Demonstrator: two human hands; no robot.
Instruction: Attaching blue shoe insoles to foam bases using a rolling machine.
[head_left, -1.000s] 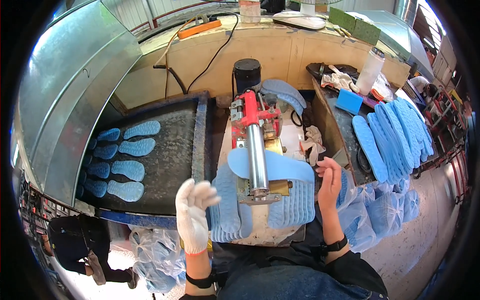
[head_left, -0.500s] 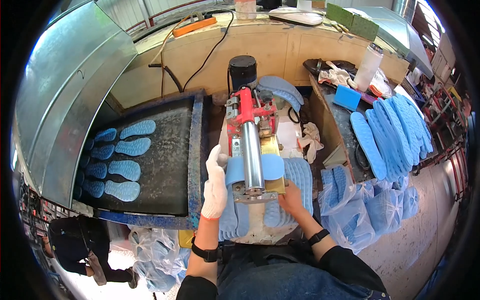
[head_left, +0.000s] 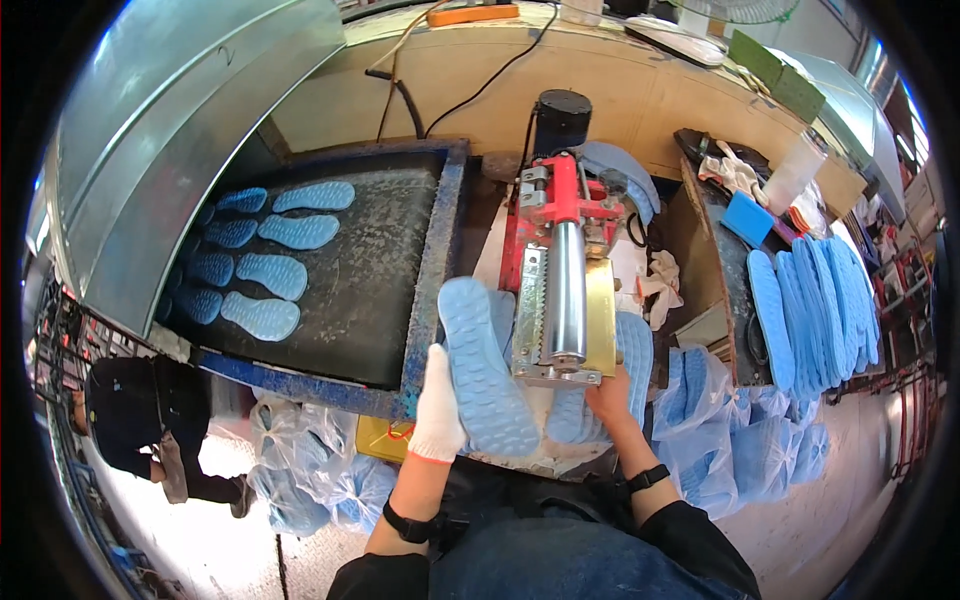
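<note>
My left hand [head_left: 437, 408], in a white glove, holds a light blue shoe sole [head_left: 484, 363] tilted up beside the left side of a red machine with a steel roller [head_left: 563, 293]. My bare right hand [head_left: 607, 393] rests on blue soles [head_left: 632, 345] lying under the front right of the roller. Several blue soles [head_left: 264, 270] lie in rows on the black conveyor belt [head_left: 370, 290] to the left.
A metal hood [head_left: 180, 130] covers the conveyor's far left. A stack of blue soles [head_left: 810, 300] lies on the right bench, with bagged soles [head_left: 740, 440] below. More bags [head_left: 300, 470] sit on the floor at left. A person in black [head_left: 130, 420] stands at lower left.
My left hand has lifted a sole from the roller and swung it out to the left. My right hand has moved down to the soles at the roller's front right.
</note>
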